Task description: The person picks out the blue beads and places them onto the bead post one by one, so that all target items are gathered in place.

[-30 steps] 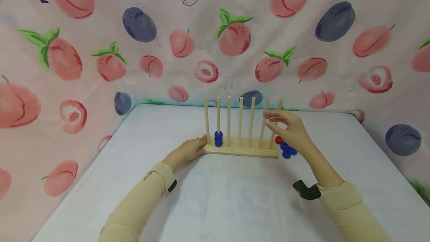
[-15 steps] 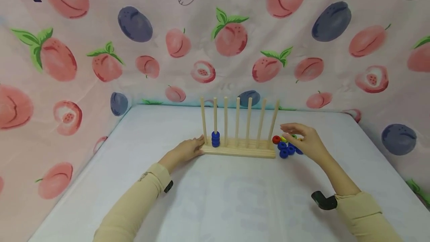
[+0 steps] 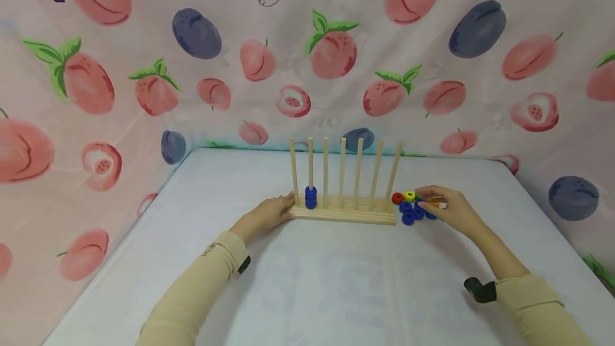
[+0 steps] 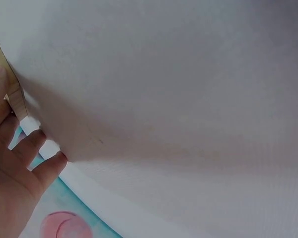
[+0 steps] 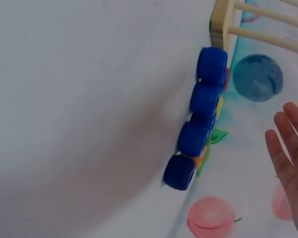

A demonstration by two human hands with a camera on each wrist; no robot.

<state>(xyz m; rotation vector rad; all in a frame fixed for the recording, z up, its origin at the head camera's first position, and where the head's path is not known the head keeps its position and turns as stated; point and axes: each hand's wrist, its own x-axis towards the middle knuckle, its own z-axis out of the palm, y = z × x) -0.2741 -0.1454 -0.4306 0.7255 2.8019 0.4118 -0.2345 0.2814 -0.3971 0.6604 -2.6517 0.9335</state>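
Observation:
A wooden peg rack [image 3: 346, 215] with several upright rods stands mid-table in the head view. Blue beads [image 3: 310, 198] are stacked on its second rod from the left. My left hand [image 3: 269, 213] holds the rack's left end, thumb and forefinger against the wood [image 4: 16, 94] in the left wrist view. Over the loose beads at the rack's right hovers my right hand [image 3: 454, 211], thumb and fingers apart, gripping nothing visible. Several blue beads [image 3: 408, 219], a red bead [image 3: 397, 198] and a yellow bead [image 3: 409, 196] lie there. The hand partly hides others, including green and orange ones.
A white cloth [image 3: 331, 282] covers the table. Behind it hangs a fruit-printed curtain [image 3: 288, 63], close to the table's back edge. In the right wrist view a row of blue beads [image 5: 205, 99] reaches up to the rack's end [image 5: 219, 22].
My right hand has moved from beside the rightmost rods, rightward and down, to the loose beads. The left hand stays on the rack's end, and the rack has not visibly moved.

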